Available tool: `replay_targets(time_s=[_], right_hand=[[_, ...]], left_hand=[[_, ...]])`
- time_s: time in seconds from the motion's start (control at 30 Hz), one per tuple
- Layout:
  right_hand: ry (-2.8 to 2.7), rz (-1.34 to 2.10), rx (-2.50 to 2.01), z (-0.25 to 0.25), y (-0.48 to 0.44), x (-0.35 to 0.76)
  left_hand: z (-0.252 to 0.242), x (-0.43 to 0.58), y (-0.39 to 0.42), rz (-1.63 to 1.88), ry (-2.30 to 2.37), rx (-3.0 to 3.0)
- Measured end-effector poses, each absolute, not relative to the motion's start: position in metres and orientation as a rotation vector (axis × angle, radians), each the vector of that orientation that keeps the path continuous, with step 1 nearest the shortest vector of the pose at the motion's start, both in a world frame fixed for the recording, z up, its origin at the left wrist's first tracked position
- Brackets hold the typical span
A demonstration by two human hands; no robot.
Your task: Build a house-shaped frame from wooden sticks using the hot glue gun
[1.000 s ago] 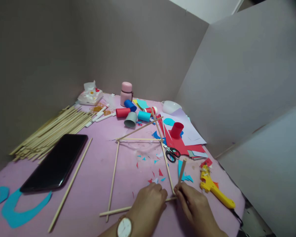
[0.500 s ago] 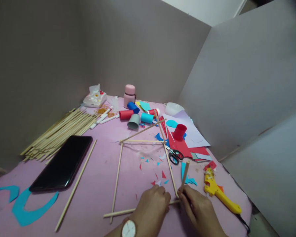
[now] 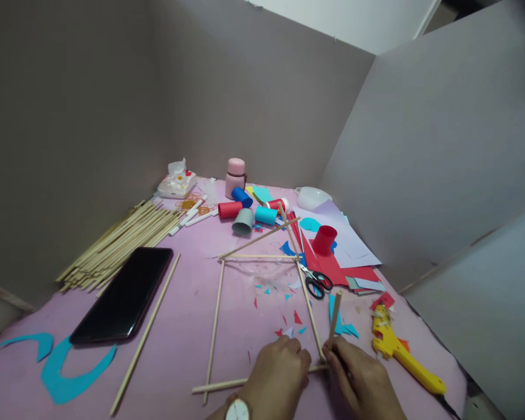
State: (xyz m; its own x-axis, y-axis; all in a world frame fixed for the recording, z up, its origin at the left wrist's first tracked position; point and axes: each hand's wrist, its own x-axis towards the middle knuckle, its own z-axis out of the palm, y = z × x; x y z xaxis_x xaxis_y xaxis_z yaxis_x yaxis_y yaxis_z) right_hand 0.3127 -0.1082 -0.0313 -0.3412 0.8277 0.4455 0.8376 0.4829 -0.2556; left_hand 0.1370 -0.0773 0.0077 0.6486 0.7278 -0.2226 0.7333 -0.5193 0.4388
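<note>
A four-sided frame of thin wooden sticks (image 3: 215, 326) lies on the table, with two more sticks (image 3: 262, 238) rising aslant from its far corners. My left hand (image 3: 282, 373), a watch at its wrist, is closed over the frame's front stick (image 3: 221, 385), pressing near its right part. At the front right corner my right hand (image 3: 361, 373) pinches a short upright stick (image 3: 335, 315), which leans slightly right. Its lower end is hidden behind my fingers. Paper scraps (image 3: 297, 317) lie inside the frame, and black-handled scissors (image 3: 318, 283) rest by its right side.
A yellow glue gun (image 3: 405, 359) with a cord lies at the right edge. To the left are a black phone (image 3: 125, 294), a loose stick (image 3: 146, 332) and a pile of sticks (image 3: 118, 245). Paper tubes (image 3: 243, 222) and a pink bottle (image 3: 235, 178) stand farther back.
The whole view has shifted, so everything appears slightly lower and farther right. Both hands keep their hold at the front right corner, and the upright stick stays there.
</note>
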Motion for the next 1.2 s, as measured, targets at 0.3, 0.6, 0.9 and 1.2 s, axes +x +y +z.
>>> replay_targets(time_s=[0.3, 0.6, 0.9, 1.2], right_hand=[[-2.181, -0.082, -1.362, -0.027, -0.106, 0.306], [-2.224, -0.077, -1.341, -0.031, -0.106, 0.312], [-2.144, -0.119, -1.361, -0.02, -0.106, 0.3], [-2.204, -0.043, -1.397, -0.028, -0.106, 0.308]], left_hand=[[0.008, 0.136, -0.076, -0.009, 1.139, 2.362], [0.005, 0.136, -0.08, -0.019, 1.137, 2.357], [0.006, 0.135, -0.077, -0.005, 1.142, 2.359], [0.005, 0.136, -0.079, 0.018, 1.165, 2.372]])
